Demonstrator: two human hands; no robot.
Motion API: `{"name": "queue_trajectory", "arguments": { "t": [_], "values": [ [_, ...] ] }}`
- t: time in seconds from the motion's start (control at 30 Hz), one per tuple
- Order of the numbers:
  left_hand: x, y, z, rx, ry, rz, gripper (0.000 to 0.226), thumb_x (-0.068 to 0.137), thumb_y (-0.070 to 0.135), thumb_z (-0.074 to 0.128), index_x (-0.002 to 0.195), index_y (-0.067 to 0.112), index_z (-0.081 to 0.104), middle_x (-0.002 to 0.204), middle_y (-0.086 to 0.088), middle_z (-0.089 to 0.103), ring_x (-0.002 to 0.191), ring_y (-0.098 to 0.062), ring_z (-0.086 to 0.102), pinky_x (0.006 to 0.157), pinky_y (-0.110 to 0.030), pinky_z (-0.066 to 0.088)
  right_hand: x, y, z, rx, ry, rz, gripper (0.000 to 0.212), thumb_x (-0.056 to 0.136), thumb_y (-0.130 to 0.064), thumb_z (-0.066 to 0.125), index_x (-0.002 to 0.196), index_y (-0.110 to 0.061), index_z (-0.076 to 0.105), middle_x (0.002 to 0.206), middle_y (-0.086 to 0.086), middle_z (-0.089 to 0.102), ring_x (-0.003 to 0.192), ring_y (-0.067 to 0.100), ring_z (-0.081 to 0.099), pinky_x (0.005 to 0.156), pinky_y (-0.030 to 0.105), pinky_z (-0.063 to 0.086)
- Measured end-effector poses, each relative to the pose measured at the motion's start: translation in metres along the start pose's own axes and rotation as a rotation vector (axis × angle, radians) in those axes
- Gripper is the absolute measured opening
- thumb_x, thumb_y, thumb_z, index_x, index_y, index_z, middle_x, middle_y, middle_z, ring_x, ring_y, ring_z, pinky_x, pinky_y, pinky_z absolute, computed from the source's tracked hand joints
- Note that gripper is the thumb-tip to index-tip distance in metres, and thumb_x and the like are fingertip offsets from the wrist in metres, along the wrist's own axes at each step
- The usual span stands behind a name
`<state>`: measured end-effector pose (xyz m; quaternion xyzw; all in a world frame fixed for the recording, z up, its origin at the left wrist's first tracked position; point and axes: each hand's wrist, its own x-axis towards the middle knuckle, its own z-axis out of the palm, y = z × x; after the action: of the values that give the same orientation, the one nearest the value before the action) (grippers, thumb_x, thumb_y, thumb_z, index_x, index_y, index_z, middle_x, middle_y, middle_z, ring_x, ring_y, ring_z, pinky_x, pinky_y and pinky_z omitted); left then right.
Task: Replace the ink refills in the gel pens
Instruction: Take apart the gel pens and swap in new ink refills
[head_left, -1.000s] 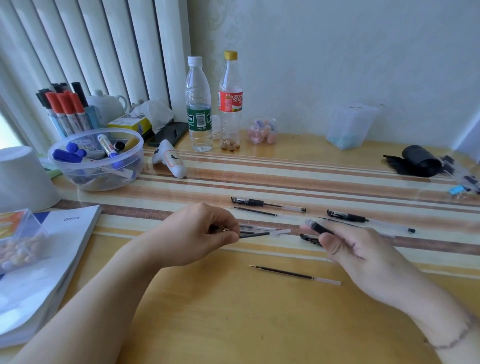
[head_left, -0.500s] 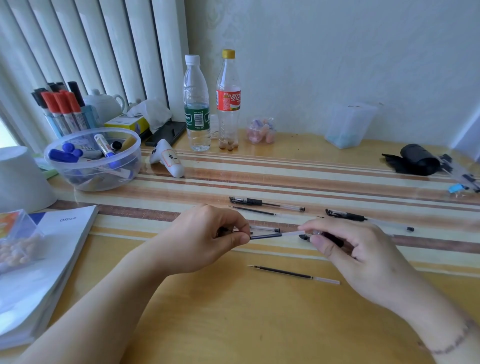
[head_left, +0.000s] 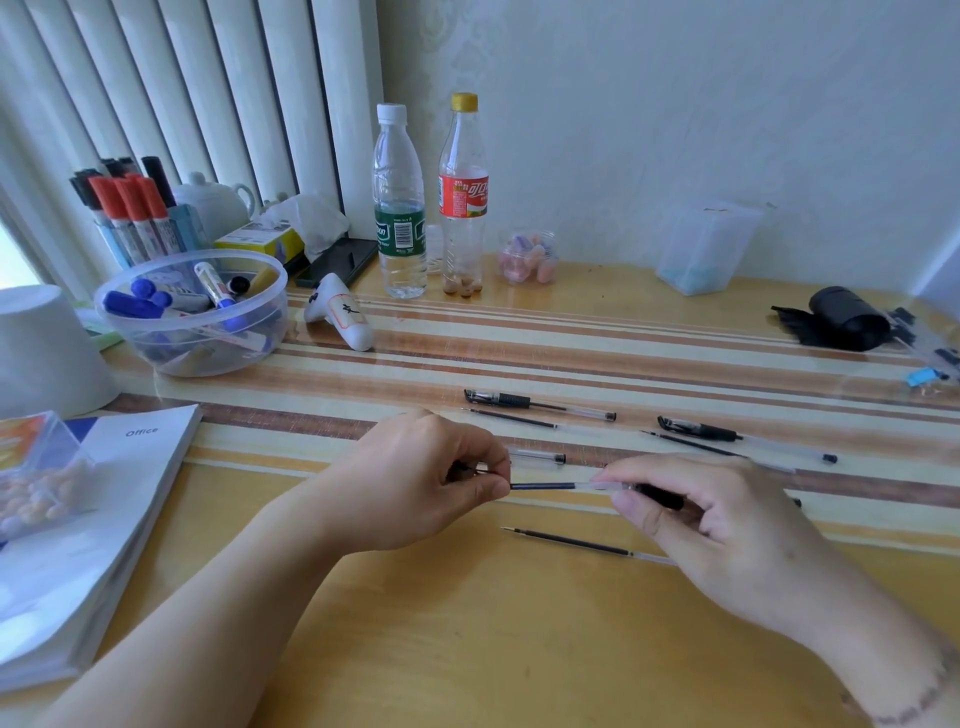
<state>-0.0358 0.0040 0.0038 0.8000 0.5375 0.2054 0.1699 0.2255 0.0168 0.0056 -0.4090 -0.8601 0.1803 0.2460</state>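
Note:
My left hand (head_left: 431, 483) pinches the tip end of a dark ink refill (head_left: 545, 486) that runs right into a clear pen barrel (head_left: 613, 487) held by my right hand (head_left: 711, 525). A clear pen cap or barrel piece (head_left: 537, 457) also sticks out from behind my left fingers. One loose refill (head_left: 571, 541) lies on the table just below my hands. Beyond them lie two black-grip gel pens (head_left: 535, 402) (head_left: 737, 436), each with a loose refill (head_left: 511, 418) (head_left: 691, 444) beside it.
A clear bowl of markers (head_left: 197, 312), a white cup (head_left: 41, 353), a book (head_left: 93, 519) and a box of beads (head_left: 36, 478) crowd the left. Two bottles (head_left: 400, 208) (head_left: 462, 202), a white tube (head_left: 343, 317), a clear tub (head_left: 701, 249) and a black roll (head_left: 847, 317) stand farther back.
My right hand moved left toward my left hand, and the barrel slid onto the refill, so less bare refill shows between the hands.

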Motion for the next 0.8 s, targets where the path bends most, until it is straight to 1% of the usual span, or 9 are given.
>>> {"name": "queue_trajectory", "arguments": {
  "t": [0.1,0.2,0.27,0.4,0.5,0.6,0.7,0.73,0.8],
  "values": [
    [-0.001,0.003,0.002,0.217,0.022,0.059,0.011,0.092,0.041,0.056,0.089,0.032,0.062,0.051,0.011,0.051,0.051,-0.008,0.047,0.051,-0.019,0.036,-0.001,-0.003,0.000,-0.231,0.030,-0.050,0.027,0.089,-0.054,0.044,0.102,-0.044,0.066,0.089,-0.031,0.070,0.068,-0.014,0.059,0.054,0.016,0.051],
    [-0.004,0.007,0.004,0.305,0.068,0.114,0.015,0.092,0.044,0.051,0.091,0.033,0.061,0.058,0.012,0.055,0.056,-0.010,0.051,0.055,-0.027,0.042,-0.002,-0.006,0.003,-0.393,0.003,-0.068,0.027,0.090,-0.048,0.042,0.098,-0.041,0.068,0.082,-0.028,0.069,0.060,-0.006,0.059,0.049,0.026,0.053],
    [-0.003,0.012,0.009,0.315,0.100,0.171,0.016,0.092,0.045,0.049,0.089,0.033,0.061,0.058,0.011,0.057,0.055,-0.012,0.052,0.051,-0.028,0.042,-0.001,-0.009,0.009,-0.432,-0.006,-0.087,0.025,0.090,-0.047,0.045,0.096,-0.040,0.068,0.082,-0.029,0.069,0.051,-0.008,0.049,0.046,0.026,0.051],
    [-0.002,0.021,0.013,0.289,0.288,0.286,0.017,0.089,0.041,0.053,0.087,0.031,0.066,0.058,0.011,0.063,0.049,-0.008,0.055,0.044,-0.028,0.047,0.000,-0.012,0.017,-0.305,-0.028,-0.035,0.029,0.091,-0.052,0.042,0.102,-0.039,0.066,0.084,-0.025,0.069,0.070,-0.001,0.062,0.058,0.025,0.053],
    [-0.003,0.018,-0.003,0.053,0.570,0.315,0.015,0.090,0.032,0.063,0.087,0.020,0.071,0.070,0.018,0.066,0.060,0.005,0.059,0.054,-0.019,0.049,0.002,-0.004,0.013,-0.118,0.059,0.068,0.020,0.088,-0.047,0.054,0.091,-0.035,0.070,0.068,-0.017,0.068,0.057,0.000,0.058,0.051,0.014,0.044],
    [-0.002,0.015,-0.012,-0.270,0.754,0.192,0.006,0.086,0.025,0.070,0.089,0.020,0.073,0.066,0.018,0.066,0.057,0.002,0.057,0.056,-0.009,0.042,0.005,0.004,0.009,0.183,0.189,0.150,0.014,0.085,-0.041,0.061,0.083,-0.030,0.071,0.066,-0.001,0.069,0.055,0.010,0.060,0.051,0.021,0.048],
    [0.002,0.019,-0.003,-0.570,0.677,0.046,0.009,0.077,0.028,0.074,0.086,0.026,0.074,0.061,0.005,0.067,0.045,-0.010,0.039,0.047,-0.017,0.036,0.006,0.002,0.007,0.480,0.231,0.167,0.019,0.080,-0.039,0.058,0.089,-0.028,0.071,0.070,-0.010,0.070,0.063,0.006,0.063,0.059,0.015,0.048],
    [0.004,0.020,0.001,-0.624,0.631,0.012,0.012,0.073,0.028,0.075,0.085,0.026,0.075,0.058,-0.001,0.066,0.045,-0.013,0.040,0.049,-0.022,0.040,0.007,0.001,0.008,0.519,0.233,0.153,0.020,0.081,-0.038,0.057,0.091,-0.028,0.071,0.069,-0.010,0.068,0.062,0.005,0.061,0.059,0.012,0.045],
    [0.006,0.022,0.006,-0.692,0.550,-0.040,0.019,0.068,0.029,0.078,0.086,0.024,0.075,0.067,-0.006,0.073,0.053,-0.022,0.057,0.058,-0.034,0.054,0.005,-0.002,0.010,0.487,0.229,0.095,0.020,0.086,-0.040,0.054,0.096,-0.031,0.070,0.071,-0.004,0.065,0.060,0.008,0.059,0.058,0.014,0.044]
  ]
}}
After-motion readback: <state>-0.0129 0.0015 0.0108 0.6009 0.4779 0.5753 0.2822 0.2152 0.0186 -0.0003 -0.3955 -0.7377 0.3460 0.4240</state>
